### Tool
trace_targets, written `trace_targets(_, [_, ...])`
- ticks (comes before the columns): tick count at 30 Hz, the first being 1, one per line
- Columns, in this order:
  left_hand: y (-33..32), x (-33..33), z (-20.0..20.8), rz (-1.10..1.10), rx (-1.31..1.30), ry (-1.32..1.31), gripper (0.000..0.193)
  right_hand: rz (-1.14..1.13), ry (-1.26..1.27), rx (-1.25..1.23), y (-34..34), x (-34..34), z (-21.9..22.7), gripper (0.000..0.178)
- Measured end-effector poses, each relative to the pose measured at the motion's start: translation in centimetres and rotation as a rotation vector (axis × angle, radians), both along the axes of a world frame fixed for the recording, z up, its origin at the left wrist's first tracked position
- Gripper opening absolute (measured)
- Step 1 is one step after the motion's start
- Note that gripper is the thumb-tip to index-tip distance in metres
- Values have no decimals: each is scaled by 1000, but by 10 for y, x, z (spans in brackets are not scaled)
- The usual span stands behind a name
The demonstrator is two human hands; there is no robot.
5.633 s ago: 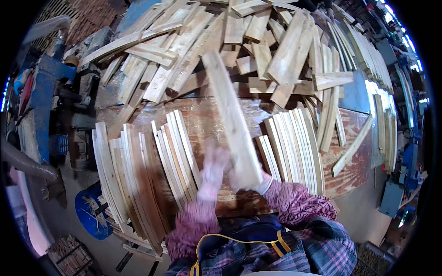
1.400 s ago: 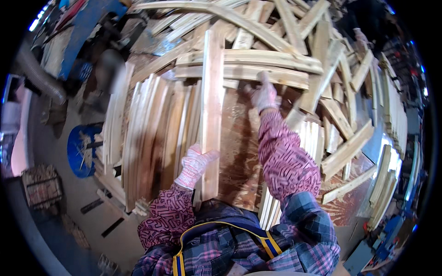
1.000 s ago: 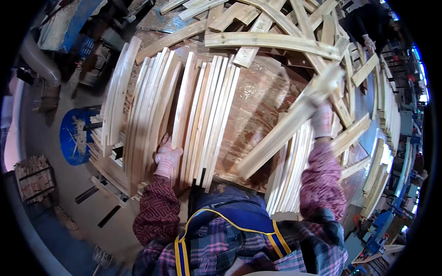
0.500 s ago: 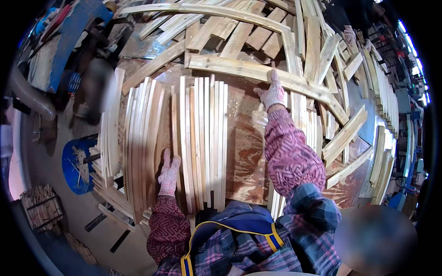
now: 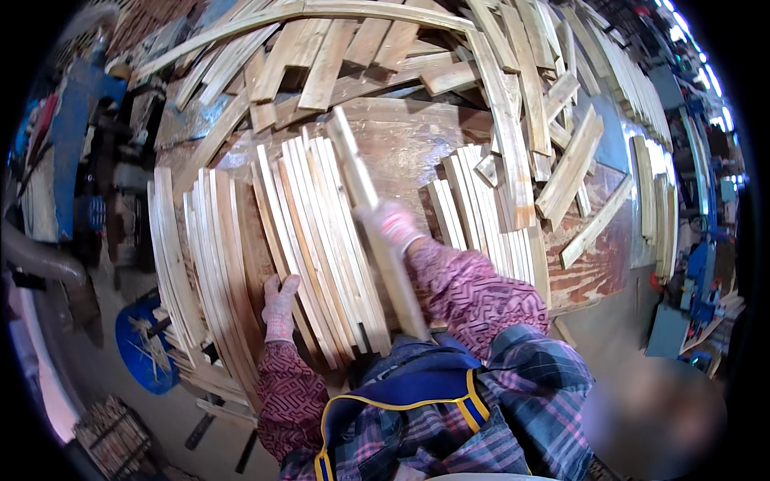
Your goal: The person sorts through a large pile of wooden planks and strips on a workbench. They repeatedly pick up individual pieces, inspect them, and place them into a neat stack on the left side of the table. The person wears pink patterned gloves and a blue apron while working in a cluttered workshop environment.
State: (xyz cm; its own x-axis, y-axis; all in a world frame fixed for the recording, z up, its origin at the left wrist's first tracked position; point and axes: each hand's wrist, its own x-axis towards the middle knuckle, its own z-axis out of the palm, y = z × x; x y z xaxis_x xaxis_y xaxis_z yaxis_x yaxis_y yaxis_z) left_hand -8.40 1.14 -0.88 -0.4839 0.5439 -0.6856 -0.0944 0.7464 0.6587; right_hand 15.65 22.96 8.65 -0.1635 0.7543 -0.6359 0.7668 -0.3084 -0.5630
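Note:
My right hand (image 5: pixel 393 228), in a pale knit glove, grips a wooden board (image 5: pixel 353 160) around its middle. The board is tilted alongside the right edge of the middle row of wooden strips (image 5: pixel 317 224), its near end by my waist. My gloved left hand (image 5: pixel 280 308) is at the near left side of that row, fingers apart, seeming to rest against the outer strip. To its left stands another row of strips (image 5: pixel 216 248). Whether the held board touches the middle row I cannot tell.
Loose boards (image 5: pixel 325 68) lie in a heap across the far side of the worktable (image 5: pixel 401 128). A shorter row of strips (image 5: pixel 481 208) stands at the right beside a long board (image 5: pixel 505 120). On the floor at left are a blue tub (image 5: pixel 144 345) of scraps and a crate (image 5: pixel 112 437).
My right hand has taken hold of the board that lay across the far side and brought it nearer and leftward, turning it lengthwise. The left hand remains near the middle row.

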Motion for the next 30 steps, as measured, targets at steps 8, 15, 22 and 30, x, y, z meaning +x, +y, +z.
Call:
trace_targets(8, [0, 24, -5, -32, 253, 258, 69, 148, -1120, 816, 96, 172, 37, 78])
trace_targets(15, [4, 25, 17, -53, 51, 180, 58, -339, 183, 364, 86, 200, 46, 74])
trace_targets(22, [-2, 9, -17, -145, 68, 105, 78, -344, 567, 105, -78, 90, -41, 89])
trace_targets(30, [9, 12, -4, -251, -160, 245, 93, -479, 1151, -461, -83, 87, -101, 87])
